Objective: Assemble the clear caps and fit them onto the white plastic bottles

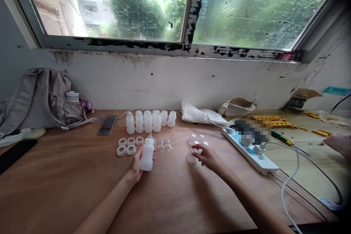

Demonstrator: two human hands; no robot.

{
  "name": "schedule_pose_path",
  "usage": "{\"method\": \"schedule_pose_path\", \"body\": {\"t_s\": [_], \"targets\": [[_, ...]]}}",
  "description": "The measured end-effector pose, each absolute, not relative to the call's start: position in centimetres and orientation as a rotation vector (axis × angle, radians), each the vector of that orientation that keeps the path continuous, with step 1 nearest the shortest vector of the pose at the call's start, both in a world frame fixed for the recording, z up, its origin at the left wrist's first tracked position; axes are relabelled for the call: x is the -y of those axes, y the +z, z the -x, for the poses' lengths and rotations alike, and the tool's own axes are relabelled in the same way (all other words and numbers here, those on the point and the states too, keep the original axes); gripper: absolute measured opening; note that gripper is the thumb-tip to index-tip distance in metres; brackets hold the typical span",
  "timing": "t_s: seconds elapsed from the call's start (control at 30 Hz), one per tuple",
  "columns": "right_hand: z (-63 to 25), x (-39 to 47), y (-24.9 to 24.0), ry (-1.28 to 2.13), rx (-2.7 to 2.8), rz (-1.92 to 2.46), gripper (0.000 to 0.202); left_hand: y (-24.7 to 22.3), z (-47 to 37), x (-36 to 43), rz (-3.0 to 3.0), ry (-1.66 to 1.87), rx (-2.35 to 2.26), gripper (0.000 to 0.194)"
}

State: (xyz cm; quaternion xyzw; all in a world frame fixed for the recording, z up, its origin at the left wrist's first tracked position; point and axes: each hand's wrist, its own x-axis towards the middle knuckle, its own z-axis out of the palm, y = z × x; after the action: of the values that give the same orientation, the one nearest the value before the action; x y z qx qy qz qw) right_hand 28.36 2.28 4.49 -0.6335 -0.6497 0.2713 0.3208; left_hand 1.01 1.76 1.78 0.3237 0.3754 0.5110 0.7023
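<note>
My left hand (138,162) is wrapped round a frosted white baby bottle (147,156), held upright and slightly tilted, with a clear nipple at its top. My right hand (205,155) hovers low over the table at the clear round caps (191,159), its fingers curved and apart; part of the caps is hidden beneath it. Small white discs (205,143) lie just beyond those fingers. Left of the held bottle sit several white screw rings (122,150). To its right are several clear nipples (160,148). Behind stand several more frosted bottles (148,121) in a group.
A white power strip (253,155) with plugs and loose cables (292,175) lies on the right. A grey backpack (41,98) stands at the left. White bubble-wrap packaging (203,115) and a beige bag (238,106) rest against the wall. Another person's hand (338,144) shows far right.
</note>
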Motion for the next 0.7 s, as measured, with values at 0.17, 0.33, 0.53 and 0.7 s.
{"method": "schedule_pose_path", "body": {"t_s": [0.17, 0.33, 0.53, 0.7], "targets": [[-25.2, -2.9, 5.5, 0.761, 1.494, 1.341, 0.039, 1.6, -0.9, -1.8, -1.038, 1.179, -0.926, 0.036], [-22.3, -3.3, 5.7, 0.804, 1.393, 1.249, 0.04, 1.2, -0.7, -2.1, -1.371, 1.169, -1.019, 0.029], [-20.6, -3.2, 5.0, 0.853, 1.463, 1.215, 0.035, 1.1, -0.5, -2.1, -1.493, 1.129, -1.059, 0.027], [-20.1, -3.2, 4.4, 0.857, 1.518, 1.232, 0.035, 1.7, -0.6, -1.9, -1.457, 1.138, -1.025, 0.028]]}}
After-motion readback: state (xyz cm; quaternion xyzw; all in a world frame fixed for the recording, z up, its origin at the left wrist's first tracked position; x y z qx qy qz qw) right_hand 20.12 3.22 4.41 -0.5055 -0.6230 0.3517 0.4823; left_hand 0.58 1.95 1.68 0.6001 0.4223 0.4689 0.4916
